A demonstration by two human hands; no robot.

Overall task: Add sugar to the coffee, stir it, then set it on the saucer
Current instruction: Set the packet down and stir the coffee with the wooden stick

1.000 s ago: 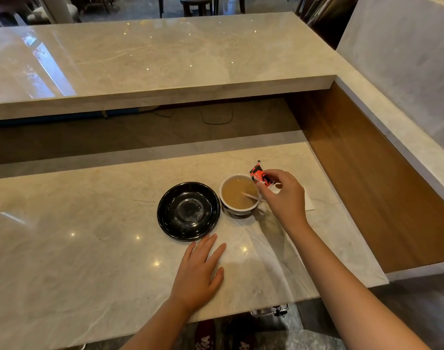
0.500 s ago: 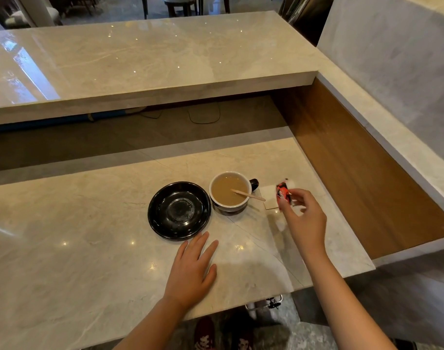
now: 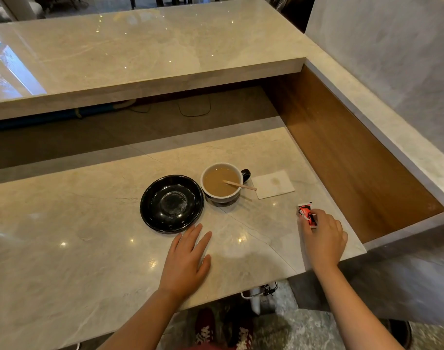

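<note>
Two bare hands rest nearest the viewer on the marble counter [image 3: 76, 261]. The left hand [image 3: 188, 258] lies palm-down and flat, fingers extended and slightly spread, holding nothing, just in front of the saucer [image 3: 172, 203], its fingertips close to the rim. The right hand [image 3: 323, 237] is set well to the right of the cup [image 3: 221, 181], fingers curled and pinching a red-and-white sugar packet [image 3: 306, 213] low over the counter; whether the packet touches the surface cannot be told. Beyond the hands, the black saucer sits bare, and the cup stands on the counter immediately to its right, not on it, its black handle [image 3: 245, 174] pointing right. The cup holds light-brown coffee, and a wooden stirrer [image 3: 239, 185] leans in it, its end projecting over the right rim. A white napkin [image 3: 272, 184] lies flat just right of the cup. Farthest back, behind the cup, a raised marble ledge [image 3: 145, 54] spans the view.
</note>
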